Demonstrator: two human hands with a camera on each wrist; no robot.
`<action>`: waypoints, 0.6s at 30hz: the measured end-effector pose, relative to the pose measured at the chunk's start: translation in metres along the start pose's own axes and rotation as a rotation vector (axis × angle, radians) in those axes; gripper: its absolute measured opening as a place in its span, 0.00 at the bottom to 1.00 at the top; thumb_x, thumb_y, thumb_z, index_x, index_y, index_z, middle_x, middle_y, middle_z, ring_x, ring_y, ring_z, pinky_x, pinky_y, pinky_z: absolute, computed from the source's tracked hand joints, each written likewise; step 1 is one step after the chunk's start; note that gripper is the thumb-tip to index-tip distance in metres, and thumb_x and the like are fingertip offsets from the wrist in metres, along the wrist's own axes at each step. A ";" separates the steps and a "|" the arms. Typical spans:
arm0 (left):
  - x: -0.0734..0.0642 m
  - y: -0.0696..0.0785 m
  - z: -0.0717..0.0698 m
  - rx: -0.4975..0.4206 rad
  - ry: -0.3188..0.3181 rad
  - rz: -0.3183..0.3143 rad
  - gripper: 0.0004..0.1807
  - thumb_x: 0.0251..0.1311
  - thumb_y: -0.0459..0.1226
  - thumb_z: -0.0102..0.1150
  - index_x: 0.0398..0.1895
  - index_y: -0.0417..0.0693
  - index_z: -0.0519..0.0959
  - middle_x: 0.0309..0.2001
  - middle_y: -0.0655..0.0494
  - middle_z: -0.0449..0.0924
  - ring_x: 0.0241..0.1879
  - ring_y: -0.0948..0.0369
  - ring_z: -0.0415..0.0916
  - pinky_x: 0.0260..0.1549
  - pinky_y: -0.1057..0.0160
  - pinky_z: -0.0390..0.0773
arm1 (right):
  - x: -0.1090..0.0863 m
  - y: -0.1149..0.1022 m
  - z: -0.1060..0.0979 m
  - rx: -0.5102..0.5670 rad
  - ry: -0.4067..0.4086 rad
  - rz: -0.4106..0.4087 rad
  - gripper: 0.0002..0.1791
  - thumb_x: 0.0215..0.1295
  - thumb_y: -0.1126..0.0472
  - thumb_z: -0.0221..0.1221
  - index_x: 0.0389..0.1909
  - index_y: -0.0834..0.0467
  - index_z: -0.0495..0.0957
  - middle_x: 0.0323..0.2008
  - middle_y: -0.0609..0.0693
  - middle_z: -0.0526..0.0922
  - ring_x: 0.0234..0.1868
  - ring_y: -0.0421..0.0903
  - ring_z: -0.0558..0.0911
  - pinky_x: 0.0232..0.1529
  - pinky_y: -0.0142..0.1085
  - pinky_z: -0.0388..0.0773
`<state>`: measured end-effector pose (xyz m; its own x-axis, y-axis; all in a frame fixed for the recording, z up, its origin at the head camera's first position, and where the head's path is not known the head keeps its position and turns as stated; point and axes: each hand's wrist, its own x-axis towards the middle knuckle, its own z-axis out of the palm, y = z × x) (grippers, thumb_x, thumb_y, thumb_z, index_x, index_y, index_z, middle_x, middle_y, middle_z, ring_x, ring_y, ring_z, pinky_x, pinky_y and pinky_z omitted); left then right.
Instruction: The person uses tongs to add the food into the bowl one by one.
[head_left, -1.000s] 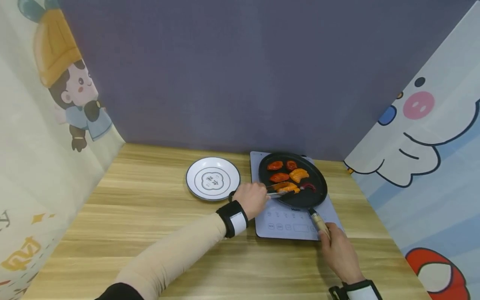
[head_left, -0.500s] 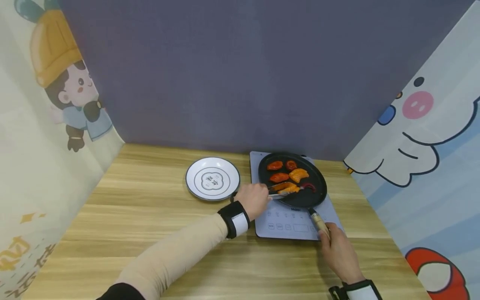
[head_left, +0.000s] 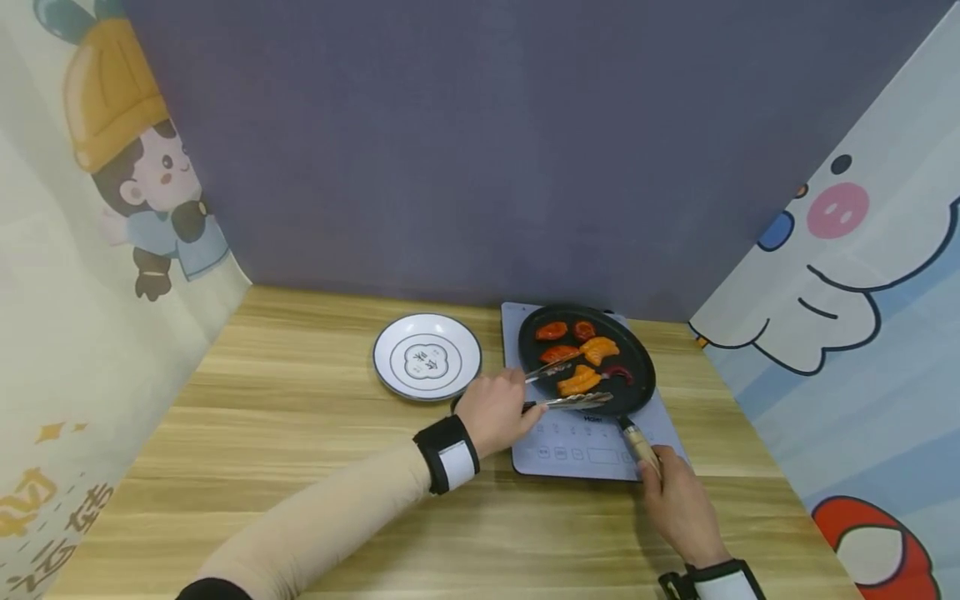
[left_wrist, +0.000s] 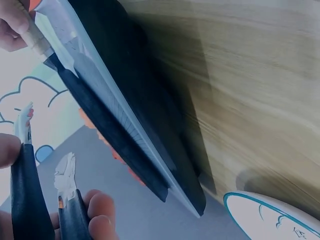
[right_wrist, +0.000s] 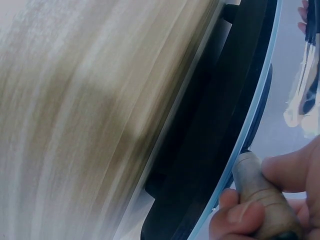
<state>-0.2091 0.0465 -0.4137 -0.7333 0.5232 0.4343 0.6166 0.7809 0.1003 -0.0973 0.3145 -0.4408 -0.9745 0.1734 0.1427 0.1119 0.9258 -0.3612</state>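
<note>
My left hand point(head_left: 493, 412) holds black-handled metal tongs point(head_left: 577, 402) at the left of the black frying pan point(head_left: 641, 379). The tongs' arms stand spread, one reaching over the pan by a red piece point(head_left: 559, 354), the other over its near rim. Between them in the head view lies an orange piece of food point(head_left: 579, 381). Another orange piece point(head_left: 599, 350), a dark red curl point(head_left: 618, 373) and more red pieces point(head_left: 551, 331) lie in the pan. My right hand point(head_left: 678, 504) grips the pan's wooden handle point(right_wrist: 265, 192), thumb and fingers around it.
Under the pan is a flat induction cooktop point(head_left: 562, 458) with touch controls at its front. To its left sits a white plate point(head_left: 390, 358) with a dark rim, on the wooden table point(head_left: 315, 383). A dark grey panel point(head_left: 450, 167) stands behind the table.
The tongs, earlier close around the near orange piece, have spread apart and lifted off it, leaving it in the pan. My left hand has shifted slightly left and nearer; the right hand stays put.
</note>
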 end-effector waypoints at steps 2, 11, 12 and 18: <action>-0.003 -0.001 -0.001 -0.018 0.009 -0.005 0.29 0.61 0.61 0.51 0.34 0.41 0.78 0.24 0.55 0.74 0.18 0.61 0.71 0.13 0.64 0.70 | 0.000 0.000 0.000 -0.001 -0.001 0.003 0.16 0.69 0.63 0.54 0.50 0.71 0.70 0.32 0.58 0.76 0.28 0.49 0.73 0.26 0.42 0.68; -0.018 -0.006 -0.009 -0.070 0.022 -0.017 0.34 0.60 0.60 0.54 0.47 0.35 0.78 0.36 0.49 0.81 0.31 0.58 0.77 0.26 0.61 0.78 | -0.001 0.002 0.000 0.002 -0.012 0.014 0.16 0.69 0.62 0.54 0.51 0.70 0.69 0.33 0.58 0.76 0.29 0.49 0.74 0.26 0.42 0.69; -0.020 -0.007 -0.009 -0.076 0.026 -0.015 0.34 0.60 0.60 0.54 0.46 0.35 0.78 0.37 0.49 0.80 0.32 0.58 0.77 0.27 0.61 0.78 | -0.001 0.002 0.000 0.001 -0.013 0.015 0.17 0.69 0.62 0.54 0.51 0.70 0.69 0.33 0.58 0.76 0.29 0.49 0.74 0.26 0.42 0.69; -0.032 -0.012 -0.012 -0.080 0.059 -0.022 0.33 0.59 0.59 0.56 0.46 0.35 0.77 0.37 0.50 0.79 0.31 0.59 0.77 0.27 0.61 0.78 | 0.000 0.002 0.000 0.001 -0.007 0.006 0.17 0.69 0.62 0.54 0.52 0.71 0.69 0.32 0.58 0.75 0.28 0.50 0.73 0.26 0.42 0.68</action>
<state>-0.1892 0.0163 -0.4179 -0.7303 0.4829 0.4832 0.6228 0.7613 0.1805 -0.0968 0.3165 -0.4422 -0.9750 0.1772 0.1343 0.1181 0.9245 -0.3625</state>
